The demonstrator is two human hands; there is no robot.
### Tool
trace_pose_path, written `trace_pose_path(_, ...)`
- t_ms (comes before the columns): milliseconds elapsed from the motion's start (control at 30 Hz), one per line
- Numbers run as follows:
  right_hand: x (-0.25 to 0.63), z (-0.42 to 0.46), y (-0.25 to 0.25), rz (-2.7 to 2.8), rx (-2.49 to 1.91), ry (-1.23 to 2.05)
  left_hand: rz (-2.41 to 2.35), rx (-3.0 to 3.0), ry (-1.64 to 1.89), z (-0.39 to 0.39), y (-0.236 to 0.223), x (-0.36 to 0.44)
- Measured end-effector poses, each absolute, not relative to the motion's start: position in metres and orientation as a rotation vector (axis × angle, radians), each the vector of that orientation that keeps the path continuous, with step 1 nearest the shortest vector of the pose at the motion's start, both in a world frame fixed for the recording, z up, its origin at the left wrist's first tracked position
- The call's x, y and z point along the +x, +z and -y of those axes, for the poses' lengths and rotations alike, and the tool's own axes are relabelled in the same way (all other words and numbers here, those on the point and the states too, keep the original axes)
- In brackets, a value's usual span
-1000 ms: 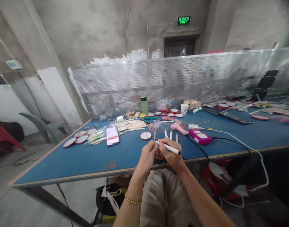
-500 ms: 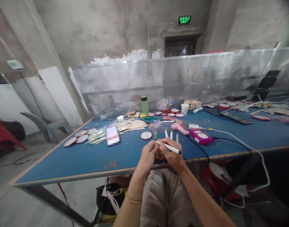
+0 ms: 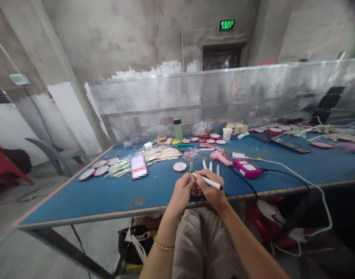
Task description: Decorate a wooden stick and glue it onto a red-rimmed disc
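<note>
Near the table's front edge, my left hand [image 3: 182, 189] is closed around the lower end of a flat wooden craft stick [image 3: 191, 164], which stands upright and is coloured green and reddish. My right hand [image 3: 211, 190] grips a white marker pen [image 3: 212, 182] with a black end. The pen's tip meets the stick close to my left fingers; the exact contact is too small to see. Just beyond my hands lie several grey-white markers [image 3: 211, 166]. A round white disc with a red rim [image 3: 180, 167] is left of the stick.
Behind my hands are a pink glue gun [image 3: 221, 156], a purple box [image 3: 246, 168] with cables and tangled coloured bands [image 3: 192, 153]. To the left are a phone [image 3: 138, 166] and loose wooden sticks [image 3: 166, 153]. A green bottle [image 3: 178, 130] and paper cup [image 3: 227, 133] stand farther back.
</note>
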State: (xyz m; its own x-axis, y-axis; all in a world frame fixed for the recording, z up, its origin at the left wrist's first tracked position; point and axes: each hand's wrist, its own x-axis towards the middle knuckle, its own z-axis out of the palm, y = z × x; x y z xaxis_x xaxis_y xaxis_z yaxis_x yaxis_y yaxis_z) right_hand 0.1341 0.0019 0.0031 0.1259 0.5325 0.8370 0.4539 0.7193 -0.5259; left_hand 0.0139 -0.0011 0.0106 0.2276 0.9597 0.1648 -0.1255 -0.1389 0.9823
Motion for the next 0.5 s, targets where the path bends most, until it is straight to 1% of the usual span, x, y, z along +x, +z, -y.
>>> trace_pose_path(500,0.1329,-0.0021,0.0013,1.484,-0.841,0.072,-0.865,1.334,1.172,0.0003,0.0095,0.0134)
